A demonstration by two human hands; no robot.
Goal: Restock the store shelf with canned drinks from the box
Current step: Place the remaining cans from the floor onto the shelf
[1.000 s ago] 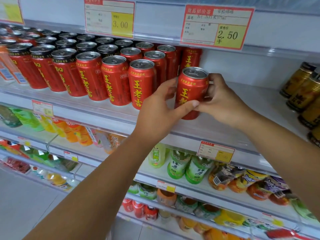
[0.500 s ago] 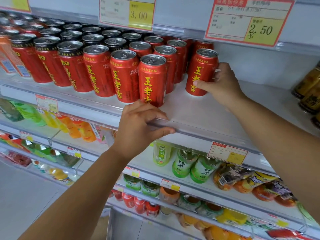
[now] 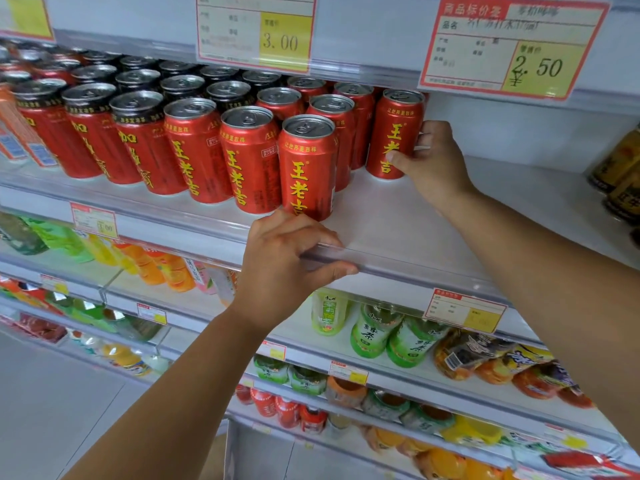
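A: In the head view, where is the can that is being stocked?

B: The red can (image 3: 394, 133) stands upright on the shelf (image 3: 415, 216). It is at the right edge of the block of red cans (image 3: 194, 147), just beside its nearest neighbour and set back from the front row.

A: What is the right hand doing?

B: The right hand (image 3: 433, 161) grips that can from its right side. The thumb presses on the front of the label and the other fingers wrap round behind. The can's base looks to be sitting on the shelf board.

A: And the left hand?

B: The left hand (image 3: 287, 265) is lower, nearer the camera and well apart from the held can. Its fingers curl over the clear front rail (image 3: 415, 267) of the same shelf with the thumb beneath, so it grips the rail and no can. Its knuckles are just in front of the foremost can of the front row. I cannot tell whether they touch it.

A: What else is around?

B: Gold cans (image 3: 620, 168) stand at the far right of the same shelf, well apart from the red ones. Above hang a price tag (image 3: 256, 32) reading 3.00 and a second price tag (image 3: 512, 46) reading 2.50, the second one above the held can. Green bottles (image 3: 374, 334) sit on the shelf below.
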